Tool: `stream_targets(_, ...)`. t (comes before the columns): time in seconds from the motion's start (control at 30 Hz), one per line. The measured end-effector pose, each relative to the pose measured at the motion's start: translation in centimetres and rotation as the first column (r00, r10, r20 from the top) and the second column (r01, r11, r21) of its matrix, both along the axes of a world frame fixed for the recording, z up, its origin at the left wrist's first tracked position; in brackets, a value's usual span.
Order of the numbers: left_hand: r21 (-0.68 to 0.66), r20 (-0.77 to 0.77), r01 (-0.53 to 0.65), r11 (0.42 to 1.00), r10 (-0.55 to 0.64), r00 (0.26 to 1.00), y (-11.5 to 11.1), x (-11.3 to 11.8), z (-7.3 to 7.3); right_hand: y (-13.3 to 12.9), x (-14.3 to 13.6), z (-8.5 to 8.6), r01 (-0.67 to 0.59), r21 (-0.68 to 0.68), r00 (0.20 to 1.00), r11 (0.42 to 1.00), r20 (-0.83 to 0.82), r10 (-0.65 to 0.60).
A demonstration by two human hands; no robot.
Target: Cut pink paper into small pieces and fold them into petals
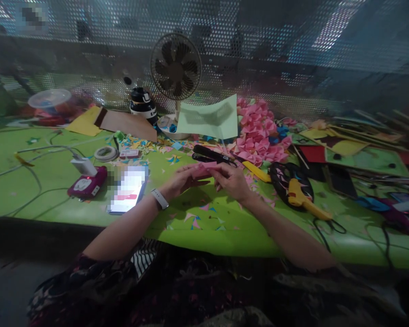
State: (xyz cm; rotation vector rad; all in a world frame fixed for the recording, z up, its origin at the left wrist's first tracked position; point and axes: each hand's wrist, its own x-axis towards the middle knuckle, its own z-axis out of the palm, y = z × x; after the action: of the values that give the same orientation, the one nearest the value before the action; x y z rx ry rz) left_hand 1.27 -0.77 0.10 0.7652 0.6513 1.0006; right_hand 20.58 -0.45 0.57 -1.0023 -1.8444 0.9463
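Between my two hands, over the green table, is a small piece of pink paper [204, 169]. My left hand [181, 181], with a white band at the wrist, pinches the paper's left side. On its right side, the fingers of my right hand [230, 179] are closed on the same paper. Just behind the hands lies a black hair straightener [211, 155]. A yellow-handled tool [257, 171] rests to the right of it. Below my hands, small pink and blue paper scraps [197, 220] are scattered on the table.
Folded pink paper pieces [257, 129] are heaped at the back, beside a pale green sheet [207, 119] and a fan [176, 68]. A lit phone [128, 190] and a purple power socket [87, 182] lie left. A yellow glue gun [301, 197] with a cord is right.
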Motion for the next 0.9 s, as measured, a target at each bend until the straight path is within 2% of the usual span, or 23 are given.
stream_targets(0.13, 0.046, 0.02, 0.03, 0.998, -0.031, 0.999, -0.2, 0.0, -0.1, -0.2, -0.2, 0.0, 0.065, -0.032, 0.997, 0.997, -0.032, -0.066)
stream_targets(0.3, 0.165, -0.087, 0.018, 0.986, -0.004, 0.996, -0.2, 0.0, -0.6, -0.3, -0.4, 0.2, 0.073, -0.014, 0.997, 0.997, 0.001, -0.073)
stream_targets(0.5, 0.198, -0.102, 0.04, 0.979, -0.019, 0.995, 0.0, 0.0, -1.1, -0.3, -0.3, 0.2, 0.089, 0.039, 0.995, 0.995, 0.048, -0.091)
stream_targets(0.9, 0.211, -0.126, 0.061, 0.976, -0.034, 0.991, 0.2, 0.1, -1.2, -0.6, -0.6, 0.7, 0.102, 0.022, 0.993, 0.995, 0.048, -0.103)
